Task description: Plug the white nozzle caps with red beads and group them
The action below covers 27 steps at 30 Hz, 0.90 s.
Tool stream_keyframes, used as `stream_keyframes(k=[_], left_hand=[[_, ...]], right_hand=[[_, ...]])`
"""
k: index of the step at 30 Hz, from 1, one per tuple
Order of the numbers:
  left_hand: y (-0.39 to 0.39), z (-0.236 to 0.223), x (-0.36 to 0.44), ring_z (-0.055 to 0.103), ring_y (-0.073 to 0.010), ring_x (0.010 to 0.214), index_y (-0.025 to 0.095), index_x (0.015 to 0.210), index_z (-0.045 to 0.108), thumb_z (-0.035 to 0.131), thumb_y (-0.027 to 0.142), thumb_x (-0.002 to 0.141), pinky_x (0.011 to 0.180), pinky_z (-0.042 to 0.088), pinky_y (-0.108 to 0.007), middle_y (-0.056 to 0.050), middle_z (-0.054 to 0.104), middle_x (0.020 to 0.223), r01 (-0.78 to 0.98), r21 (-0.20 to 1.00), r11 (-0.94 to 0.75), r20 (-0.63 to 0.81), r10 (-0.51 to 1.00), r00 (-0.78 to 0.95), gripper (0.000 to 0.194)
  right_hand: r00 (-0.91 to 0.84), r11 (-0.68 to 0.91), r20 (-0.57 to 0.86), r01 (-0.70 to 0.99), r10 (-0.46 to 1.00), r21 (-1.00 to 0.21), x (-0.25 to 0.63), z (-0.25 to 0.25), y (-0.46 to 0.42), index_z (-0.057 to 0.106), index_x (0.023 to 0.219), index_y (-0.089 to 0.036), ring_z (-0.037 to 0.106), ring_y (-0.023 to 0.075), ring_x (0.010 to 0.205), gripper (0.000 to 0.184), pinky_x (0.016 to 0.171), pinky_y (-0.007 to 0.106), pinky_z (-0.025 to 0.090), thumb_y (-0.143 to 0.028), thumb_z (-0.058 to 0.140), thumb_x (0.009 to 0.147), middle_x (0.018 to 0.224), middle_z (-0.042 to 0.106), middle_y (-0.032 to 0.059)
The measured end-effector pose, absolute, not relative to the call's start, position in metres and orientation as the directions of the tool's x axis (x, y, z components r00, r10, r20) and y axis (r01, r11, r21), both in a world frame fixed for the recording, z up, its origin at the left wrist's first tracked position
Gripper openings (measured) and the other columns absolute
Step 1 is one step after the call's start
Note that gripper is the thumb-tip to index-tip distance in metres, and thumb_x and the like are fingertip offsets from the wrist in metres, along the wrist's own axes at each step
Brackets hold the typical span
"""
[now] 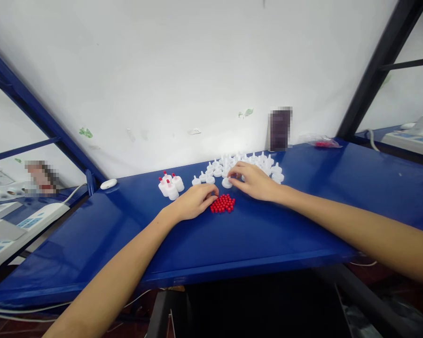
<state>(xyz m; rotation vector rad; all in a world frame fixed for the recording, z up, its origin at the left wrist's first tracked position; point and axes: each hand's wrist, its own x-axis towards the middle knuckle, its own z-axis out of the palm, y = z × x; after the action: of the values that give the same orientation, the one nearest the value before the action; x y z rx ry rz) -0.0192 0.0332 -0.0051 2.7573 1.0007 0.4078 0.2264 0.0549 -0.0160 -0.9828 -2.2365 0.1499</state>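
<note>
My left hand [197, 201] is at the left edge of a pile of small red caps [223, 203], thumb and forefinger close together. Whatever is between those fingertips is too small to make out. My right hand [253, 180] has its thumb and forefinger at a white nozzle cap [227, 182] that stands upright on the blue table [211, 241]. Behind that hand is a group of several more white nozzle caps [264, 162], partly hidden by it. To the left of my left hand stand several white bottles with red tips [171, 185].
A white oval case [108, 184] lies at the table's back left. A dark blurred rectangular object [280, 130] leans against the wall. A clear bag with red pieces [322, 142] is at the back right. Power strips [28, 230] sit beyond the left frame.
</note>
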Motion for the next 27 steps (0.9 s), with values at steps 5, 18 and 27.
stream_keyframes(k=[5, 18, 27], left_hand=[[0.035, -0.007, -0.019, 0.056, -0.0158, 0.068, 0.018, 0.102, 0.06, 0.045, 0.026, 0.101, 0.069, 0.042, -0.028, 0.0, 0.061, 0.077, 0.603, 0.278, -0.748, 0.175, 0.656, 0.734, 0.017], [0.034, -0.011, -0.015, 0.051, -0.0126, 0.055, 0.019, 0.094, 0.058, 0.049, 0.029, 0.099, 0.059, 0.037, -0.025, 0.005, 0.056, 0.061, 0.621, 0.293, -0.727, 0.315, 0.687, 0.655, 0.014], [0.025, -0.013, -0.012, 0.045, -0.0086, 0.05, 0.019, 0.103, 0.057, 0.048, 0.029, 0.099, 0.055, 0.035, -0.023, 0.008, 0.047, 0.059, 0.558, 0.301, -0.774, 0.631, 0.6, 0.491, 0.014]], right_hand=[[-0.507, 0.74, 0.541, 0.507, 0.671, -0.442, 0.235, -0.005, 0.052, 0.067, 0.093, -0.02, 0.059, 0.0247, 0.104, 0.014, 0.098, 0.045, 0.044, -0.031, 0.058, 0.094, 0.107, 0.062, 0.0089], [-0.421, 0.678, 0.538, 0.354, 0.731, -0.644, 0.231, -0.004, 0.048, 0.063, 0.092, -0.019, 0.059, 0.0169, 0.079, 0.015, 0.072, 0.033, 0.047, -0.033, 0.055, 0.092, 0.097, 0.063, 0.0052], [-0.507, 0.61, 0.449, 0.209, 0.736, -0.764, 0.214, -0.004, 0.022, 0.063, 0.094, -0.018, 0.059, 0.0143, 0.068, 0.017, 0.065, 0.029, 0.047, -0.035, 0.059, 0.095, 0.079, 0.064, 0.0007]])
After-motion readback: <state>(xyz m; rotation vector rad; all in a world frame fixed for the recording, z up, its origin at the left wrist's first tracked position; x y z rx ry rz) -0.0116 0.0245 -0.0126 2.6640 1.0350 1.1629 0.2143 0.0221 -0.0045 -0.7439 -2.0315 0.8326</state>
